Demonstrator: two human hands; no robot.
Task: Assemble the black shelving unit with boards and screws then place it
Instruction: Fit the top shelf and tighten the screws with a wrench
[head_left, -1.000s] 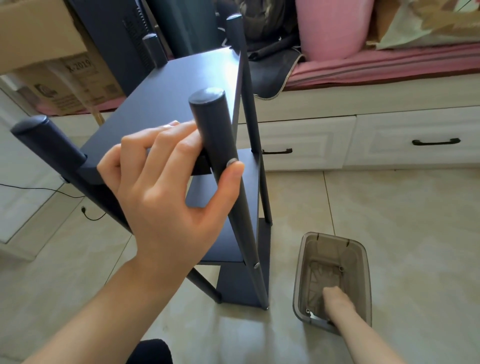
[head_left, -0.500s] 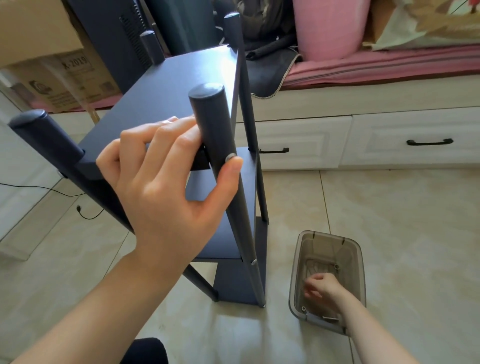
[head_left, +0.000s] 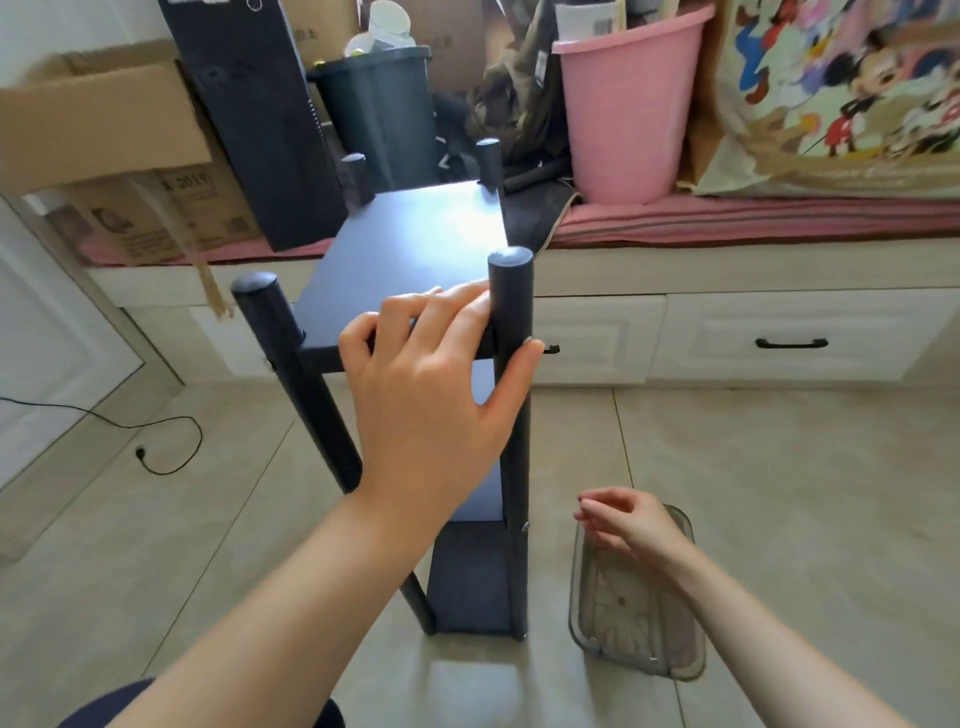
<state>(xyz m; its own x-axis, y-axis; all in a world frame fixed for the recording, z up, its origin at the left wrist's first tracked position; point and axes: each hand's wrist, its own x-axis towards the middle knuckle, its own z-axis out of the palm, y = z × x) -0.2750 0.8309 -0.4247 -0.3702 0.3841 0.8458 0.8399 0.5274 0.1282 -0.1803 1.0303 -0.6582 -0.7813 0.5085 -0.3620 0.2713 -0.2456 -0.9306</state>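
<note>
The black shelving unit (head_left: 410, 244) stands upright on the tiled floor directly ahead of you, its four round posts running vertically and its boards lying flat between them. Your left hand (head_left: 431, 395) holds it at the near right post (head_left: 511, 312): the fingers lie over the front edge of the top board (head_left: 415, 249) and the thumb is hooked round the post just below that board, so your grip sits on the post's long, upright axis, near its top.

Your right hand (head_left: 628, 519) hovers lower and to the right, just above the clear plastic tray (head_left: 634, 623) on the floor beside the unit's foot. Its fingertips are drawn together as if pinching something small (likely a screw, but too small to make out, so I cannot tell whether it holds anything). From that hand, the post lies up and to the left; it is the nearer hand to the tray, while your left is the one on the unit. A small pale fitting shows low on the post's side.

Behind the unit, a bench with a pink cushion carries a pink bucket (head_left: 628, 104), a dark bin, a tall black box and a cartoon-mouse printed bag (head_left: 852, 88). On the left, a cardboard box (head_left: 150, 213) bears printed digits that look like "2019"; its other writing is too blurred to read.
</note>
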